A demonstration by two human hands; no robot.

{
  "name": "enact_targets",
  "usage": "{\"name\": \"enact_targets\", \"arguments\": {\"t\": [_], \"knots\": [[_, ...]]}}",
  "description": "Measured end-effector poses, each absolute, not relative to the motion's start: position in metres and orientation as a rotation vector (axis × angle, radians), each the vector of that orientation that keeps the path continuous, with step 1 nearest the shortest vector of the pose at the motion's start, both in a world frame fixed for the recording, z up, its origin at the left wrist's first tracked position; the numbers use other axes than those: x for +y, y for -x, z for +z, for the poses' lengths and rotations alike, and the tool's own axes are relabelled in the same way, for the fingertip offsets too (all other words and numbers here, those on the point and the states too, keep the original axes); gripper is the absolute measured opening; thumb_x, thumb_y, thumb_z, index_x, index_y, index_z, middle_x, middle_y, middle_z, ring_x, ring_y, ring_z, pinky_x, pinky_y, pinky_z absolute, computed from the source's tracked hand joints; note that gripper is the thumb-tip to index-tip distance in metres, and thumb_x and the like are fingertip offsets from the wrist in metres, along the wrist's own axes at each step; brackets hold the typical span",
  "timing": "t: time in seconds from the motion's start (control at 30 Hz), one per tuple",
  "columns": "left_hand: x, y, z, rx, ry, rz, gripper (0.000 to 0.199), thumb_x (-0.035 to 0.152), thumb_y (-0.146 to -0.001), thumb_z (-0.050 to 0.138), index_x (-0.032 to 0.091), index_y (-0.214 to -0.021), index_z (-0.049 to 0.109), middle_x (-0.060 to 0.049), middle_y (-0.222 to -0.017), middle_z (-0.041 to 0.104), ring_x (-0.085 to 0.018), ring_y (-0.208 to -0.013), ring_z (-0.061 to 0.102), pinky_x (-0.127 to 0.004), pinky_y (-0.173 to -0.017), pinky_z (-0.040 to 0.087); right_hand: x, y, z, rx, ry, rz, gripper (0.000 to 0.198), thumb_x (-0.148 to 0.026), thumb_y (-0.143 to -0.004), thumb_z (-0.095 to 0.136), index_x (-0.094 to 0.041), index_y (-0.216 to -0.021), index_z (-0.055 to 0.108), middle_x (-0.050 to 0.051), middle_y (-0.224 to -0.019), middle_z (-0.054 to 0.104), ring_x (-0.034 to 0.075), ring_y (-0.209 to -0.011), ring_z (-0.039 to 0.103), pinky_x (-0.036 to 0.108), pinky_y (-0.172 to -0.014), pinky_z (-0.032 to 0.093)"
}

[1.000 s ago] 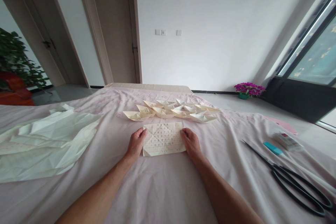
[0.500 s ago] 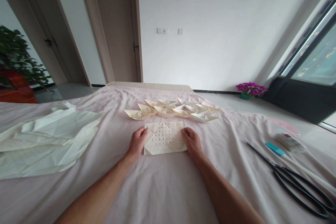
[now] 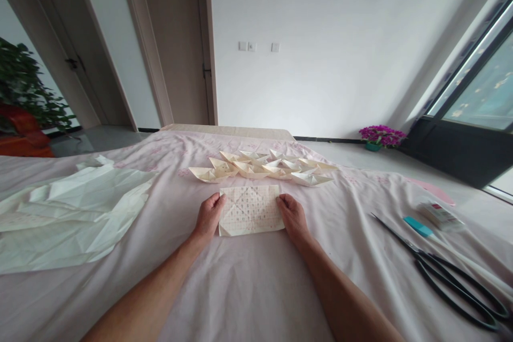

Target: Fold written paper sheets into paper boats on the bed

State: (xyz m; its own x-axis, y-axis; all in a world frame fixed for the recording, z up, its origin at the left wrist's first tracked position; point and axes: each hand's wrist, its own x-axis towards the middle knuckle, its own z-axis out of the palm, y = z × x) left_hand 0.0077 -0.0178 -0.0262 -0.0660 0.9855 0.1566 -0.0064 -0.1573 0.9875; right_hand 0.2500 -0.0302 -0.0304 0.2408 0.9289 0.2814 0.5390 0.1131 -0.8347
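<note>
A folded sheet of gridded paper [image 3: 249, 210] with diagonal creases lies flat on the pink bedsheet [image 3: 248, 288]. My left hand [image 3: 208, 217] rests at its left edge, fingertips pressing on the paper. My right hand [image 3: 294, 217] presses the right edge the same way. Just beyond the sheet sits a row of several folded paper boats [image 3: 262, 167].
A pile of large crumpled white paper sheets [image 3: 68, 214] lies at the left. Black scissors [image 3: 444, 272], a teal object [image 3: 417, 226] and a small box [image 3: 440, 215] lie at the right. A purple flower pot [image 3: 380, 136] stands on the floor by the window.
Nothing has visibly changed with the hands or the paper; only the view shifted slightly.
</note>
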Motion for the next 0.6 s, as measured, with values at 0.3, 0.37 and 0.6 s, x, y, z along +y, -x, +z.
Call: {"name": "enact_targets", "arguments": {"t": [0.3, 0.37, 0.6], "knots": [[-0.0174, -0.0073, -0.0271, 1.179, -1.284, 1.372, 0.033, 0.050, -0.072, 0.060, 0.016, -0.073, 0.061, 0.002, -0.059, 0.057, -0.016, -0.062, 0.054, -0.022, -0.057, 0.042, -0.0325, -0.2477, -0.0299, -1.386, 1.534, 0.532, 0.033, -0.045, -0.079, 0.044, -0.019, -0.079, 0.064, 0.002, -0.068, 0.062, 0.018, -0.066, 0.054, 0.026, -0.056, 0.036], [-0.0175, -0.0071, -0.0270, 1.183, -1.286, 1.370, 0.033, 0.049, -0.072, 0.059, 0.017, -0.072, 0.060, 0.003, -0.060, 0.056, -0.016, -0.061, 0.054, -0.022, -0.056, 0.041, -0.0330, -0.2477, -0.0288, -1.387, 1.536, 0.532, 0.033, -0.045, -0.078, 0.044, -0.019, -0.079, 0.065, 0.002, -0.067, 0.062, 0.018, -0.065, 0.054, 0.026, -0.057, 0.036], [-0.0203, -0.0087, -0.0229, 1.212, -1.280, 1.371, 0.036, 0.053, -0.070, 0.060, 0.017, -0.069, 0.058, 0.003, -0.057, 0.054, -0.016, -0.061, 0.053, -0.022, -0.055, 0.041, -0.0332, -0.2471, -0.0277, -1.383, 1.544, 0.528, 0.033, -0.046, -0.079, 0.043, -0.020, -0.077, 0.063, 0.003, -0.068, 0.063, 0.019, -0.066, 0.054, 0.026, -0.056, 0.036]]}}
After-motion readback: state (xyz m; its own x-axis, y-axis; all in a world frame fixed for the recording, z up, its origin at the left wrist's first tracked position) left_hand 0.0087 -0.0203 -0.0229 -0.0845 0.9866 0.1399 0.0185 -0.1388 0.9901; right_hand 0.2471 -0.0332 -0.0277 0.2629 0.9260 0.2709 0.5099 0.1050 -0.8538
